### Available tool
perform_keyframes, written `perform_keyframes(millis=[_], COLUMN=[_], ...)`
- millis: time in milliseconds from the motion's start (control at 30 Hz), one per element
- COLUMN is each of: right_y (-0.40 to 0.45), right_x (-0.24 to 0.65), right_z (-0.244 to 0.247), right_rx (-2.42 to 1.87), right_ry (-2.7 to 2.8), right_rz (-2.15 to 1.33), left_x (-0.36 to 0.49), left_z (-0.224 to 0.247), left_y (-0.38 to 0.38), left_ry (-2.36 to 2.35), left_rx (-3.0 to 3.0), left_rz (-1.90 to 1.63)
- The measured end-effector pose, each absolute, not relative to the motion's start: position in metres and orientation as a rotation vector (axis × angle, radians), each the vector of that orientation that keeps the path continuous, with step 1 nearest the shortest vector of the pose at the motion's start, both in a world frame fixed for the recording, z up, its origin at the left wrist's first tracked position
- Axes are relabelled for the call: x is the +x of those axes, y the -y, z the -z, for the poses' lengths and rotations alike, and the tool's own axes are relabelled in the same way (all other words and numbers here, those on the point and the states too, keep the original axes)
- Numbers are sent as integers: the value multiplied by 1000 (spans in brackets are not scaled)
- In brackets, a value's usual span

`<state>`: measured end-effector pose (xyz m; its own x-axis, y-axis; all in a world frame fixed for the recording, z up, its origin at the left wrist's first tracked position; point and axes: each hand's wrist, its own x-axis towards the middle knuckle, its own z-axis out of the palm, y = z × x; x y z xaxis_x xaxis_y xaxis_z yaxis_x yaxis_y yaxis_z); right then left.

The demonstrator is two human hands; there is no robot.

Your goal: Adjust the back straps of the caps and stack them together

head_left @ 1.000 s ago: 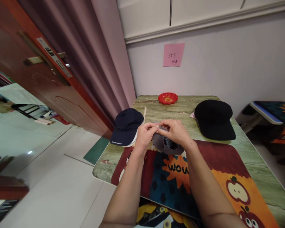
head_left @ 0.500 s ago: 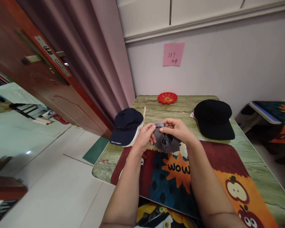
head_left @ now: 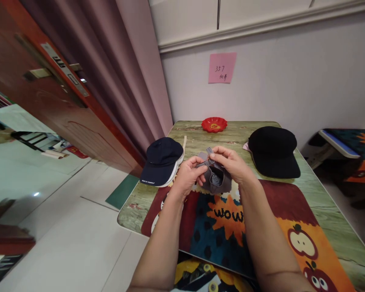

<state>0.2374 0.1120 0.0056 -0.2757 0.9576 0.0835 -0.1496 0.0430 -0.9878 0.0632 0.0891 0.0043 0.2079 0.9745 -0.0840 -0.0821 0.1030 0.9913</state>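
Note:
A small grey cap point(head_left: 222, 183) is held up over the table, its rear opening turned toward me. My left hand point(head_left: 191, 173) pinches the cap's back strap from the left. From the right, the thumb and fingers of my right hand point(head_left: 229, 162) grip the strap's other end point(head_left: 209, 151), which sticks up between the hands. Something dark and crinkled shows inside the opening. To the left lies a navy cap point(head_left: 162, 158) with a white-edged brim and a pale strap. A black cap point(head_left: 273, 152) rests at the right.
A red scalloped dish point(head_left: 214, 124) stands at the back of the wood-patterned table point(head_left: 331, 198). Under my arms lies a colourful mat point(head_left: 213, 231). An open door point(head_left: 79, 109) and a curtain point(head_left: 140, 69) border the left side. Another table point(head_left: 340, 146) is at the right.
My hands have shifted on the strap: it lay flat across the cap's back, and now its end is raised in my right hand. The other caps have stayed put.

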Motion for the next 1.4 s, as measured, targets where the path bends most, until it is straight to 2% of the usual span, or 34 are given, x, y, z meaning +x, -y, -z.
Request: perform_keyframes(millis=[700, 1400], right_y=[-112, -123], right_x=[241, 243], right_z=[-5, 5], right_rx=[-952, -1012], right_ry=[1380, 1674], right_rz=[-1262, -999], left_x=[66, 75], left_z=[8, 2], left_y=[-91, -90], left_ry=[-1099, -1185], left_rx=[1200, 1540], left_rz=[-1254, -1236])
